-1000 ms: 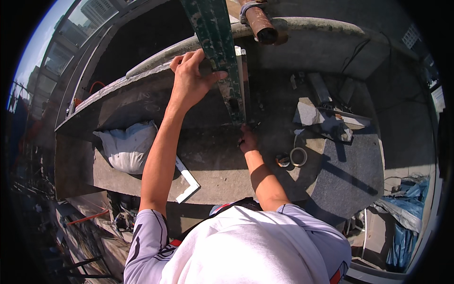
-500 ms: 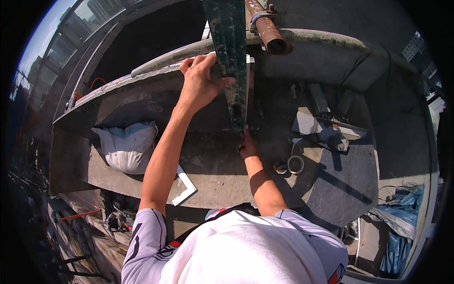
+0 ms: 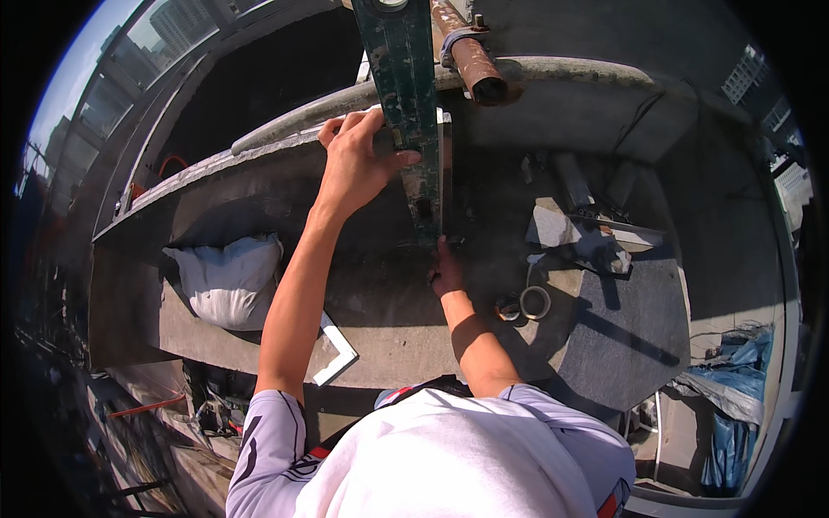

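A long dark green spirit level (image 3: 404, 95), spattered and worn, stands upright before me, with a round vial at its top. It lies along a narrow slab (image 3: 446, 160) with a pale edge. My left hand (image 3: 352, 164) grips the level partway up: the thumb presses on its face, and the other fingers bend over the pale top edge to its left. Lower down, in shadow, my right hand (image 3: 446, 272) is curled at the level's bottom end, one digit pointing up against it. What its folded fingers hold, if anything, is hidden.
A filled white sack (image 3: 229, 281) and a white angled piece (image 3: 337, 352) lie left on the ledge. Right are a tape roll (image 3: 535, 302), broken slab pieces (image 3: 553, 226) and a grey slab (image 3: 626, 319). A rusty pipe (image 3: 471, 60) juts overhead; blue sheeting (image 3: 734, 432) lies lower right.
The view has shifted a little, so the level and both hands sit slightly further left. The level's round vial has come into sight. Both hands keep their places on it.
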Demonstrator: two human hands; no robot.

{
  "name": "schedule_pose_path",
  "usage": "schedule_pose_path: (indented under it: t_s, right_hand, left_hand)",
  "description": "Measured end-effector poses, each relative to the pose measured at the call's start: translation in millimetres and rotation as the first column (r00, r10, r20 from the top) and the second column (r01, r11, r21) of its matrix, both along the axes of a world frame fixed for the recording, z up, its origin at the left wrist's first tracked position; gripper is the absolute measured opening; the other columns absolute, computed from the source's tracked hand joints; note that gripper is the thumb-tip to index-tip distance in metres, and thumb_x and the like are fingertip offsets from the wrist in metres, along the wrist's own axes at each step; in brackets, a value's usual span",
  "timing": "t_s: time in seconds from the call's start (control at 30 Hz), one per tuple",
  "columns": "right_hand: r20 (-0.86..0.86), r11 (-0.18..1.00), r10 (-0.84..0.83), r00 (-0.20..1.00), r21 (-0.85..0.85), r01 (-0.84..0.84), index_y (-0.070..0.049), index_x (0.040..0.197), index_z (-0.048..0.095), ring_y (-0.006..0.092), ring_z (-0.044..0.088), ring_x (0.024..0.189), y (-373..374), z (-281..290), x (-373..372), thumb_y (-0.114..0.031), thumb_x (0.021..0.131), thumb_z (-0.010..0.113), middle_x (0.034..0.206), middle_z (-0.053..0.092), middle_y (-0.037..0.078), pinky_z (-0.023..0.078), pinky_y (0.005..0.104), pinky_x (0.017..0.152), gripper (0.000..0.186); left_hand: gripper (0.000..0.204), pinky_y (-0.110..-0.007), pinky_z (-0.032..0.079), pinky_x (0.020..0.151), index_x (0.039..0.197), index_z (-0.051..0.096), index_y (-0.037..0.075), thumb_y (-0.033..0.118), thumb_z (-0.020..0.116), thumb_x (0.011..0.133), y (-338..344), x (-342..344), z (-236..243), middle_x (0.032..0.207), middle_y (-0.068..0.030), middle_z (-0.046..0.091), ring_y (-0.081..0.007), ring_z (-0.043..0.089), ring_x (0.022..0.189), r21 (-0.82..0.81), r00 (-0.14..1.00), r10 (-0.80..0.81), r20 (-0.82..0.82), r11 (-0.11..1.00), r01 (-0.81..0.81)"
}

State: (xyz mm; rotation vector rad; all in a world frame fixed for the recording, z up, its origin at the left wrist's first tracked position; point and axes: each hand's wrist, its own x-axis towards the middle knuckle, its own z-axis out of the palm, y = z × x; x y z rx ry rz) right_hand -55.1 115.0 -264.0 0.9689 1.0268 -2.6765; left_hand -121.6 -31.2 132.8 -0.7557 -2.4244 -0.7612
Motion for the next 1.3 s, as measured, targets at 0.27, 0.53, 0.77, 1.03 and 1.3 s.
schedule_pose_path:
  t_s: [0.27,0.53,0.77,1.03,1.3]
  right_hand:
    - [0.03,0.998,-0.01,1.0,0.057,0.008,-0.014,0.097,0.07,0.0121,0.044,0.053,12,11,-8,-0.057,0.083,0.095,0.068,0.046,-0.004,0.038,0.0319,0.048,0.052]
    - [0.065,0.998,0.053,0.996,0.037,-0.056,-0.008,0.098,0.067,0.0131,0.039,0.054,8,-8,-12,-0.06,0.084,0.093,0.066,0.042,-0.003,0.036,0.0341,0.053,0.06]
    - [0.047,0.999,0.032,0.998,0.042,-0.034,-0.011,0.094,0.065,0.0123,0.04,0.054,14,-8,-29,-0.062,0.078,0.097,0.068,0.044,-0.004,0.037,0.0331,0.051,0.062]
    - [0.067,0.996,-0.082,0.994,0.051,0.079,-0.017,0.09,0.068,0.0109,0.041,0.055,3,-11,-12,-0.062,0.077,0.097,0.064,0.038,-0.005,0.035,0.0317,0.05,0.055]
    - [0.074,0.995,-0.085,0.994,0.062,0.081,-0.019,0.096,0.07,0.0113,0.041,0.057,-3,12,-10,-0.057,0.081,0.096,0.067,0.04,-0.005,0.035,0.0294,0.05,0.049]
  left_hand:
    - [0.061,-0.05,0.026,0.118,0.13,0.071,0.009,0.033,0.096,0.079,10,-5,7,0.12,-0.0094,0.074,-0.0276,0.063,0.126,0.062,0.998,-0.066,-0.023,0.996,0.068]
    - [0.066,-0.051,0.026,0.118,0.136,0.069,0.015,0.032,0.096,0.079,4,1,8,0.116,-0.0068,0.074,-0.027,0.063,0.124,0.056,0.999,-0.046,-0.015,0.997,0.047]
    - [0.067,-0.051,0.025,0.121,0.138,0.069,0.015,0.031,0.095,0.079,6,-4,14,0.116,-0.0079,0.074,-0.0276,0.063,0.123,0.071,0.996,-0.045,-0.074,0.996,0.05]
    - [0.051,-0.044,0.028,0.116,0.126,0.074,0.014,0.037,0.093,0.085,11,-8,4,0.106,-0.0033,0.074,-0.0227,0.064,0.109,0.001,0.999,-0.044,0.0,0.999,0.044]
    - [0.051,-0.043,0.032,0.113,0.116,0.071,0.01,0.036,0.097,0.081,2,-18,2,0.097,-0.0048,0.071,-0.0246,0.061,0.096,0.05,0.998,-0.065,0.025,0.997,0.064]
